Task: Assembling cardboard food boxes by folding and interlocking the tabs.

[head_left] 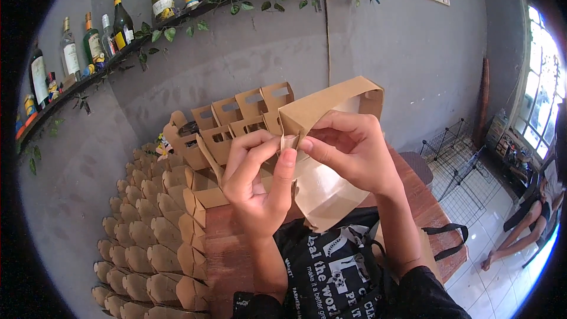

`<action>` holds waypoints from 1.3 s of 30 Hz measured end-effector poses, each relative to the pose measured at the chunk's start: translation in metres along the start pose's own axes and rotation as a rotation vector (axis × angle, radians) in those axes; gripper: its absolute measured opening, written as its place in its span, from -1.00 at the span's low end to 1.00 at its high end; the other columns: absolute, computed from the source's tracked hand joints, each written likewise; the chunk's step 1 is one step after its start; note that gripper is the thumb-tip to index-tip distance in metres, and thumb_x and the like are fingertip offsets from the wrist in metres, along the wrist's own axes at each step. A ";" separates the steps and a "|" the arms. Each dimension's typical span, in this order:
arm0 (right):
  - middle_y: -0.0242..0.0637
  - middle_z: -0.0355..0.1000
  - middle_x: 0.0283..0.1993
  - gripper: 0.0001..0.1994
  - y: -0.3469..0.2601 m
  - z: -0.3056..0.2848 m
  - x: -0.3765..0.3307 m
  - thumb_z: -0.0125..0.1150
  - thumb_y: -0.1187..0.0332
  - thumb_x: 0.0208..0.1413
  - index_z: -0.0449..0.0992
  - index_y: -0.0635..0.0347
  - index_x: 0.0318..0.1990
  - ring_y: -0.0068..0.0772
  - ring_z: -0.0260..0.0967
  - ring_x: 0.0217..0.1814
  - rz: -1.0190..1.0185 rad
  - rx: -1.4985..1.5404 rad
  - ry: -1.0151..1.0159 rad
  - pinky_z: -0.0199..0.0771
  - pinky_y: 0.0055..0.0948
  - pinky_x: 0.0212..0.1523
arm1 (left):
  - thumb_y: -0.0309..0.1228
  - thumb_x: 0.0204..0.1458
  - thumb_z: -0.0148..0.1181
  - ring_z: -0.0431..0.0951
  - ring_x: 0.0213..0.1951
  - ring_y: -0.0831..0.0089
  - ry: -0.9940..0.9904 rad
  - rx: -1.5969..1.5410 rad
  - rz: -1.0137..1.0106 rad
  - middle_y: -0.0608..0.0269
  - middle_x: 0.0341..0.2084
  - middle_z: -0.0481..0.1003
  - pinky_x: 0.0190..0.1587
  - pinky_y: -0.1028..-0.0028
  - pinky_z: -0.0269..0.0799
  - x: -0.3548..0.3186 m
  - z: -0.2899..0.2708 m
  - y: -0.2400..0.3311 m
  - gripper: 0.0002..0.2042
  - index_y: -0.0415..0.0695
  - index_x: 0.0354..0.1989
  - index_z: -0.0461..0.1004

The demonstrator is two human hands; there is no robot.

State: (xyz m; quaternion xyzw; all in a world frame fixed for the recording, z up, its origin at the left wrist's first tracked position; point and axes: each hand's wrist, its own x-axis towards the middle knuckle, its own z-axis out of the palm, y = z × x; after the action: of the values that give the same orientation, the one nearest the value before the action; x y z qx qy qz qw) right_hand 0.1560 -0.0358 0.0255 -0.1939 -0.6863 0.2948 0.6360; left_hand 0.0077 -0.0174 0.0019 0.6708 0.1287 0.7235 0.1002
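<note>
A partly folded brown cardboard box [331,101] is held up in front of me above the table, its pale, shiny inner side showing below. My left hand [258,180] pinches a small corner flap of it between thumb and fingers. On the other side of that corner, my right hand [354,152] grips the cardboard, its thumb pressed close to the flap and its other fingers partly inside the box. The box's lower panel [331,195] hangs down between my forearms.
Many folded cardboard boxes [156,230] stand stacked along the table's left. Behind them are cardboard carriers [227,112] with handle cut-outs. A black printed bag [336,266] lies close to me on the reddish table [224,242]. A person [528,218] sits at the far right.
</note>
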 end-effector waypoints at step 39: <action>-0.01 0.43 -0.48 -0.85 -0.005 0.008 -0.007 0.14 0.47 0.02 0.39 0.37 -0.29 -0.18 0.48 -0.51 0.114 -0.391 0.029 0.43 -0.36 -0.46 | -0.60 -0.12 0.24 0.47 -0.59 0.48 0.137 0.395 -0.002 0.20 -0.59 0.47 -0.52 0.54 0.37 -0.007 0.017 -0.025 -0.88 -0.27 -0.48 0.38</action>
State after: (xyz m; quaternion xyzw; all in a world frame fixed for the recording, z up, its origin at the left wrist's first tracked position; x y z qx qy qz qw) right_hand 0.1497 -0.0454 0.0236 -0.3567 -0.7090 0.1886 0.5784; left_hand 0.0244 0.0054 -0.0117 0.6267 0.2753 0.7279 -0.0416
